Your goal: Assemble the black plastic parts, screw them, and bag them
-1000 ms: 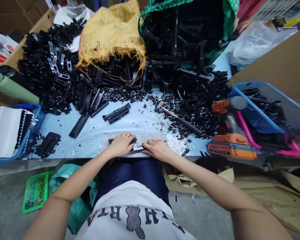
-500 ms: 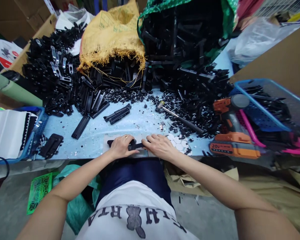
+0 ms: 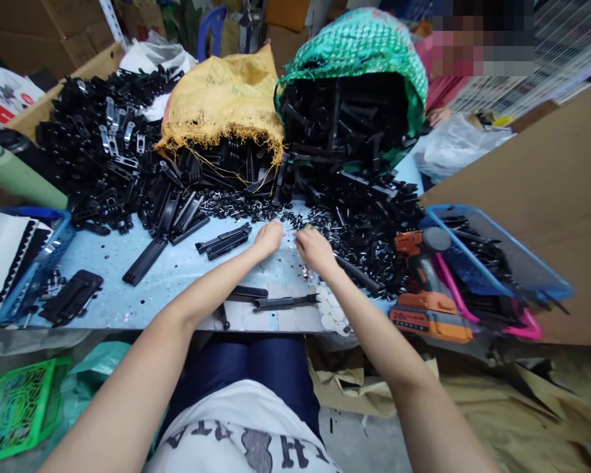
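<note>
My left hand (image 3: 269,239) reaches to the near edge of a heap of small metal pins and black bits (image 3: 236,205), fingers bent together. Just right of it, my right hand (image 3: 313,248) is also closed in a pinch among the pins. Whatever either hand holds is too small or hidden to make out. A hammer (image 3: 358,272) lies partly under my right hand, its black handle pointing right. Between my forearms, by the front edge, rest a long black plastic piece (image 3: 286,301) and a shorter black bar (image 3: 249,292).
An orange cordless drill (image 3: 426,305) stands at right, beside a blue basket (image 3: 502,246). Behind are a yellow sack (image 3: 226,89) and a green sack (image 3: 359,49) of black parts. Black clips (image 3: 103,144) pile up at left. Another person's sleeve (image 3: 443,82) shows behind.
Both hands have let go of the black pieces at the front edge and moved forward to the pins. The head view has shifted; more of the background shows.
</note>
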A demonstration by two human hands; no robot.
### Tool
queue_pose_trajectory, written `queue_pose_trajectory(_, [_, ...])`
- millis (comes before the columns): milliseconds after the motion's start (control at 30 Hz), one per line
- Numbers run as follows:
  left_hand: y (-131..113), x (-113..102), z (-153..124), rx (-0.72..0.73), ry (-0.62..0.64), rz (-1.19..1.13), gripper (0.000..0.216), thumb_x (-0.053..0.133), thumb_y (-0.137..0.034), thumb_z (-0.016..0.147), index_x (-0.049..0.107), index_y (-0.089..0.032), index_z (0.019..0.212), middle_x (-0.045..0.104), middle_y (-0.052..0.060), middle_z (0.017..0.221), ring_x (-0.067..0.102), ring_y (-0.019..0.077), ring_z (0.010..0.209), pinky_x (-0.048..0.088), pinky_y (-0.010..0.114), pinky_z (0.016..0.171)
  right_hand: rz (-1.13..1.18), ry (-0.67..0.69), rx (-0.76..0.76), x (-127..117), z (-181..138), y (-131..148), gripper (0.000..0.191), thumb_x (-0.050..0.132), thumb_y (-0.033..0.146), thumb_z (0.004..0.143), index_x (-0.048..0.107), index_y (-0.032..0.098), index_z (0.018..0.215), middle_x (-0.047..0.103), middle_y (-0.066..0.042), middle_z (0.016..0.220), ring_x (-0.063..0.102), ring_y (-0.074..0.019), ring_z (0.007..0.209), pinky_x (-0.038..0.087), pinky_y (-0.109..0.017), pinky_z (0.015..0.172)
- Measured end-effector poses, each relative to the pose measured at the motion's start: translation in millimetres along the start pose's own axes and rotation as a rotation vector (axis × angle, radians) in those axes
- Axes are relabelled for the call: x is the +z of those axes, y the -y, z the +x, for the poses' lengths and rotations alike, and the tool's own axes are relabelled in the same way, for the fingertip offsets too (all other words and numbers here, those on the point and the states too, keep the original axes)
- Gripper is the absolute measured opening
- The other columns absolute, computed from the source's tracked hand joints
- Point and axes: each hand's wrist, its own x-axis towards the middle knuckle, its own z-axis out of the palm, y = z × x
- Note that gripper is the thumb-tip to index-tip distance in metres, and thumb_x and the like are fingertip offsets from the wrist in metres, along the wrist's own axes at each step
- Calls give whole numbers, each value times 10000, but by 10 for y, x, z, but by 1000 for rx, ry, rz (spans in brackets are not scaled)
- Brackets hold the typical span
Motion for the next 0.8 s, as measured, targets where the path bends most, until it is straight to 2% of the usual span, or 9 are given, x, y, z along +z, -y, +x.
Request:
queue_pose_trajectory(100, [219,-219,-551,9,-137,-176,196,523,-278,862,642,-122,854,630,88,891,568,172,874,418,280,811,-98,83,82,35,493,-153,323,311,134,898,568,96,1090,592,-166,1067,479,-262,1016,316,-350,798])
queue_pose_trajectory(167, [427,-398,-1012,-122,-280,-464,220,551,-335,831,646,-137,812,630,53,781,565,140,724,435,258,697,-85,120,69,88,656,-164,317,307,91,879,582,68,1036,617,-178,984,500,-266,980,305,-370,810])
queue_pose_trajectory(267, [704,-554,-1646,-455,-317,-908,358,591,-474,756,637,-120,783,521,-9,525,439,82,463,349,207,485,-52,125,36,149,655,-93,276,356,94,863,579,63,1023,621,-170,932,529,-247,917,309,-365,811])
queue_pose_trajectory(367, [828,-512,-2016,-621,-294,-1152,430,658,-517,661,627,-100,757,490,-22,470,384,53,415,283,181,442,81,54,20,144,486,23,229,465,186,854,587,115,1034,595,-134,982,553,-210,844,359,-310,740])
queue_pose_trajectory(467, [825,-415,-2089,-651,-305,-1148,429,679,-503,620,628,-94,739,506,-18,467,381,50,412,277,180,439,349,-54,-47,58,258,169,174,555,258,828,637,152,940,585,-94,951,563,-173,794,415,-274,699])
queue_pose_trajectory(567, [802,-403,-2033,-614,-283,-990,365,645,-468,657,633,-107,708,503,-24,460,400,67,428,310,195,460,560,-83,-136,-84,13,325,167,600,281,804,662,160,902,608,-66,863,574,-147,732,457,-270,701])
queue_pose_trajectory(667, [810,-453,-2000,-457,-166,-833,285,616,-407,699,653,-125,718,601,14,599,509,107,550,396,224,565,680,16,-157,-220,-225,460,175,634,298,774,666,165,883,637,-42,783,591,-135,673,479,-258,665])
queue_pose_trajectory(800, [847,-497,-2013,-339,-169,-642,273,600,-378,724,683,-146,843,653,48,799,557,137,681,428,247,660,705,166,-207,-298,-436,586,126,640,251,762,675,165,847,659,-38,764,610,-128,656,478,-234,639])
